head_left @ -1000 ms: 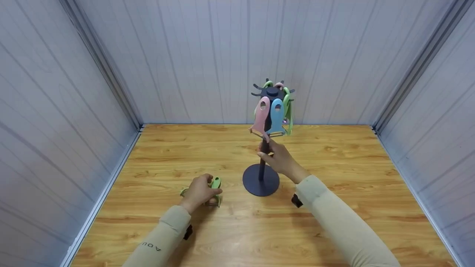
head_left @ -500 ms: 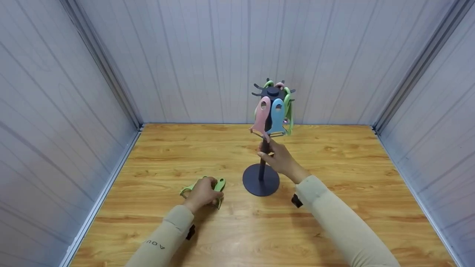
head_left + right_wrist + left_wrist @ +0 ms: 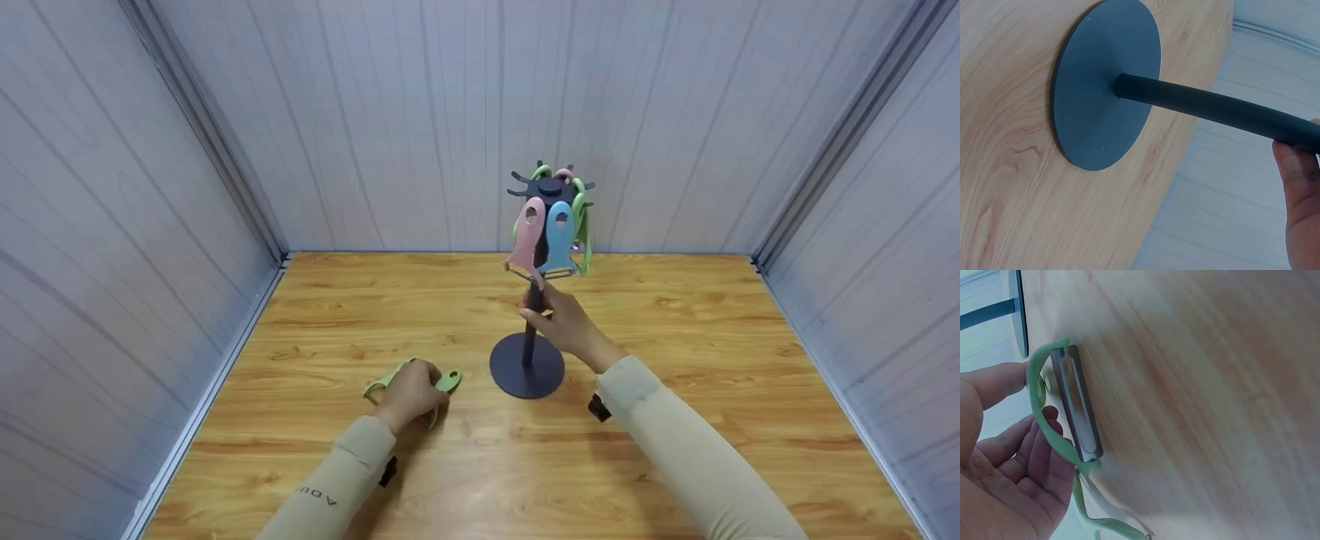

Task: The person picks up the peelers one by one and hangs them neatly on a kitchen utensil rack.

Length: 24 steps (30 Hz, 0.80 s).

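My left hand (image 3: 412, 391) pinches a green peeler (image 3: 450, 380) low over the table, thumb on one side and curled fingers on the other. In the left wrist view the blade (image 3: 1078, 405) of this peeler faces the camera. A second green peeler (image 3: 380, 383) lies just left of the hand, partly hidden by it. My right hand (image 3: 568, 322) grips the pole (image 3: 529, 341) of a dark stand, below its hooks. From those hooks hang a pink peeler (image 3: 527, 236), a blue peeler (image 3: 559, 238), a green peeler (image 3: 585, 225) and others behind, partly hidden.
The stand's round base (image 3: 1106, 124) sits flat on the wooden table (image 3: 480, 465). Several bare hooks (image 3: 517, 184) stick out at the stand's left side. Pale panel walls (image 3: 375, 127) enclose the table at the back and both sides.
The green peeler in my left hand has turned, its handle end swinging to the right, and the hand has shifted slightly right. My right hand stays on the pole.
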Motion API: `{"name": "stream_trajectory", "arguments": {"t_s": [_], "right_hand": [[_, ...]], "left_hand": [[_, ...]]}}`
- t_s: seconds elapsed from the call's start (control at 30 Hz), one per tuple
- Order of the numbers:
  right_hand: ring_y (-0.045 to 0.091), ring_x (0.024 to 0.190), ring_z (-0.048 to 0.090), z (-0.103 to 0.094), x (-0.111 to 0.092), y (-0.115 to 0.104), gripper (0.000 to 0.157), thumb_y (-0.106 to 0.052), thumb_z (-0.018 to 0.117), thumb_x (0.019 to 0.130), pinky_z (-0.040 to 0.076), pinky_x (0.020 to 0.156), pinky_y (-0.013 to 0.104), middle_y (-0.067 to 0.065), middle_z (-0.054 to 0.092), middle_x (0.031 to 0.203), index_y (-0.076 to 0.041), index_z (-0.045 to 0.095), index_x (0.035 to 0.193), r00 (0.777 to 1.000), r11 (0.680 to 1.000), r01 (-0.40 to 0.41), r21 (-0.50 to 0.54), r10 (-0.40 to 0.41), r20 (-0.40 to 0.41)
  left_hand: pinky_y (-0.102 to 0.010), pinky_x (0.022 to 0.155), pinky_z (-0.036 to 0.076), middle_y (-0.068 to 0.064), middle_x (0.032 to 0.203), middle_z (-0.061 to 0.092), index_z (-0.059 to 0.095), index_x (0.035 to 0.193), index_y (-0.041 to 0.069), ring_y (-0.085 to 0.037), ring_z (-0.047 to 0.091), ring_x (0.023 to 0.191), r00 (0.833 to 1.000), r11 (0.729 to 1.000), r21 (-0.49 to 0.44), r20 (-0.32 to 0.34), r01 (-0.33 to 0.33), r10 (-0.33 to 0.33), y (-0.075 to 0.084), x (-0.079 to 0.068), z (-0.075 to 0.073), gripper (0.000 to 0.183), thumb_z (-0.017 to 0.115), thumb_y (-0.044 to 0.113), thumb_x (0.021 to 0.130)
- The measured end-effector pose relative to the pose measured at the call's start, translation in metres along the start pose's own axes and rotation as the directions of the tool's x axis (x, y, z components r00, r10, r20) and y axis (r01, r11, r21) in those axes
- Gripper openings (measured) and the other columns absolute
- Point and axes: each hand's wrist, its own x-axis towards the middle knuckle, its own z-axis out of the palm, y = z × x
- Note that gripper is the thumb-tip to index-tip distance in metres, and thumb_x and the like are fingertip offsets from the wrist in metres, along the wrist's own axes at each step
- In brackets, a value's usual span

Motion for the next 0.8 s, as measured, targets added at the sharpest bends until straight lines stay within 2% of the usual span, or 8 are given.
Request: {"name": "stream_trajectory", "arguments": {"t_s": [0.07, 0.13, 0.2, 0.27, 0.37, 0.5, 0.63, 0.8], "right_hand": [[0.035, 0.079, 0.065, 0.000, 0.000, 0.000, 0.017, 0.004, 0.056, 0.096, 0.055, 0.067, 0.027, 0.028, 0.062, 0.094, 0.015, 0.053, 0.108, 1.000, 1.000, 0.007, -0.006, -0.007, 0.000], [0.034, 0.080, 0.064, 0.000, 0.000, 0.000, 0.016, 0.004, 0.056, 0.096, 0.055, 0.068, 0.027, 0.027, 0.062, 0.094, 0.014, 0.053, 0.108, 1.000, 1.000, 0.008, -0.008, -0.008, -0.001], [0.034, 0.080, 0.064, 0.000, 0.000, 0.000, 0.016, 0.003, 0.056, 0.097, 0.055, 0.069, 0.027, 0.027, 0.063, 0.094, 0.014, 0.053, 0.108, 1.000, 1.000, 0.010, -0.009, -0.010, 0.000], [0.035, 0.080, 0.064, 0.000, 0.000, 0.000, 0.016, 0.003, 0.056, 0.097, 0.054, 0.069, 0.028, 0.027, 0.063, 0.093, 0.014, 0.053, 0.108, 1.000, 1.000, 0.010, -0.008, -0.010, 0.000], [0.038, 0.080, 0.065, 0.000, 0.000, -0.001, 0.016, 0.003, 0.056, 0.097, 0.054, 0.069, 0.030, 0.027, 0.063, 0.093, 0.015, 0.053, 0.107, 1.000, 1.000, 0.009, -0.006, -0.009, 0.000], [0.039, 0.082, 0.065, 0.000, 0.000, -0.001, 0.016, 0.004, 0.056, 0.096, 0.055, 0.070, 0.032, 0.027, 0.063, 0.094, 0.014, 0.053, 0.107, 1.000, 1.000, 0.009, -0.004, -0.009, -0.001], [0.033, 0.081, 0.065, 0.001, 0.000, 0.000, 0.016, 0.003, 0.057, 0.096, 0.055, 0.070, 0.030, 0.026, 0.063, 0.093, 0.013, 0.053, 0.107, 1.000, 1.000, 0.019, -0.006, -0.019, -0.007], [0.034, 0.079, 0.064, 0.001, 0.000, 0.000, 0.015, 0.003, 0.057, 0.096, 0.056, 0.069, 0.030, 0.025, 0.062, 0.093, 0.012, 0.053, 0.108, 0.999, 0.999, 0.038, -0.012, -0.038, -0.016]], "left_hand": [[-0.026, 0.048, 0.024, 0.007, 0.057, 0.030, 0.050, 0.070, 0.009, -0.009, 0.031, 0.046, 1.000, 1.000, -0.008, -0.013, 0.005, -0.005, 0.001, -0.001, -0.001, 0.024, 0.070, 0.010, 0.082], [-0.025, 0.049, 0.035, 0.006, 0.062, 0.047, 0.064, 0.083, 0.005, -0.009, 0.046, 0.048, 0.999, 0.999, -0.029, -0.027, 0.018, -0.019, 0.004, -0.002, -0.002, 0.011, 0.071, 0.013, 0.085], [-0.029, 0.054, 0.047, 0.000, 0.074, 0.062, 0.069, 0.101, 0.001, -0.013, 0.058, 0.057, 0.998, 0.998, -0.064, -0.051, 0.027, -0.030, 0.007, -0.002, -0.004, 0.020, 0.073, 0.014, 0.086], [-0.034, 0.062, 0.054, -0.005, 0.087, 0.068, 0.068, 0.114, -0.001, -0.017, 0.065, 0.067, 0.996, 0.995, -0.094, -0.084, 0.031, -0.039, 0.010, -0.001, -0.006, 0.032, 0.074, 0.015, 0.087], [-0.036, 0.068, 0.055, -0.008, 0.098, 0.069, 0.067, 0.117, 0.000, -0.017, 0.065, 0.078, 0.988, 0.992, -0.120, -0.141, 0.039, -0.056, 0.015, 0.001, -0.010, 0.035, 0.074, 0.017, 0.087], [-0.032, 0.064, 0.053, -0.006, 0.100, 0.067, 0.067, 0.118, 0.004, -0.016, 0.062, 0.076, 0.976, 0.988, -0.150, -0.211, 0.025, -0.056, 0.020, 0.003, -0.015, 0.034, 0.074, 0.018, 0.087], [-0.029, 0.055, 0.052, -0.006, 0.099, 0.065, 0.067, 0.118, 0.004, -0.017, 0.062, 0.069, 0.962, 0.977, -0.207, -0.274, -0.047, -0.012, 0.025, 0.005, -0.020, 0.036, 0.075, 0.017, 0.086], [-0.027, 0.054, 0.052, -0.005, 0.095, 0.068, 0.070, 0.114, 0.005, -0.017, 0.063, 0.072, 0.929, 0.968, -0.204, -0.366, -0.144, 0.062, 0.036, 0.008, -0.026, 0.034, 0.078, 0.019, 0.085]]}}
